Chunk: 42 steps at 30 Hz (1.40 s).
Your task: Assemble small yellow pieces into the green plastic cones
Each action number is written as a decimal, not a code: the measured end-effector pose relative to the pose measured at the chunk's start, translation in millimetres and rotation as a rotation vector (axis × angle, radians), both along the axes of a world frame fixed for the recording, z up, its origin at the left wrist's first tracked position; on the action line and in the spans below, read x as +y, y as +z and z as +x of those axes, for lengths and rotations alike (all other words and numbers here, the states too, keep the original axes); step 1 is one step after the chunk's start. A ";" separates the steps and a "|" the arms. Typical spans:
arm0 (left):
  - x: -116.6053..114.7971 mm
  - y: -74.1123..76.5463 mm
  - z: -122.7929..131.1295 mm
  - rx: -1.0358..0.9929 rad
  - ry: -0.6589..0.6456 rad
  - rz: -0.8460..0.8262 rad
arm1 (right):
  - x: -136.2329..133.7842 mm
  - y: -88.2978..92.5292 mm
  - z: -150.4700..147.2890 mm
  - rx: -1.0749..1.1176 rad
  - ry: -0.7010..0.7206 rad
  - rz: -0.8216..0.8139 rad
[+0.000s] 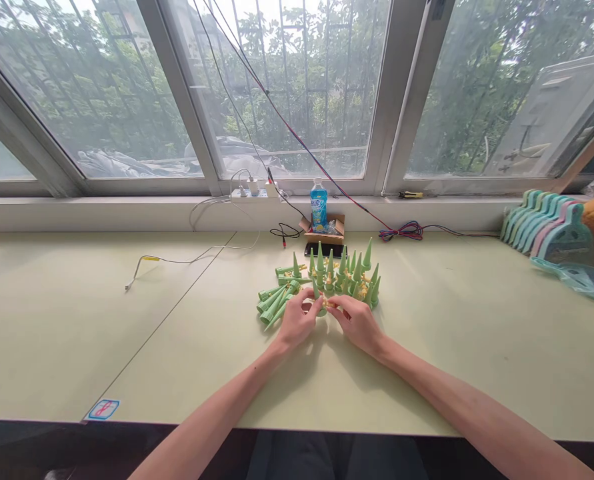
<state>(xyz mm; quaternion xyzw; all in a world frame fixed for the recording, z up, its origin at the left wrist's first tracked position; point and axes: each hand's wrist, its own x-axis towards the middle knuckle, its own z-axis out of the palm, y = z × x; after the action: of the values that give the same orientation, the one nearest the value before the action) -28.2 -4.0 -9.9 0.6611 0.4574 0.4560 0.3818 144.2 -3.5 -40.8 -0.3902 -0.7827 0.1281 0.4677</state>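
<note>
My left hand is closed around a green plastic watering spike, which stands point up at the near edge of the group. Fingertips of my right hand pinch a small yellow valve piece against that spike's side. How far the piece sits in the spike is hidden by my fingers. Just beyond my hands, several upright green spikes stand close together, with yellow pieces among them. Beside my left hand, more green spikes lie on their sides in a loose pile.
Behind the spikes are a dark phone, a small cardboard box and a blue bottle. A white cable crosses the table at left. Coiled wire and pastel plastic pieces lie towards the right.
</note>
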 end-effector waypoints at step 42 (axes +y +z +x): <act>-2.6 -4.7 -1.4 0.047 -0.121 0.097 | 2.2 -1.4 1.5 -0.123 -0.074 -0.134</act>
<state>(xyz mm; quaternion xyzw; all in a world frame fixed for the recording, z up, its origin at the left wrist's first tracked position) -29.6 -6.6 -14.6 0.7158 0.4029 0.4381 0.3652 145.7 -1.3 -42.2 -0.4564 -0.7847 0.1384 0.3959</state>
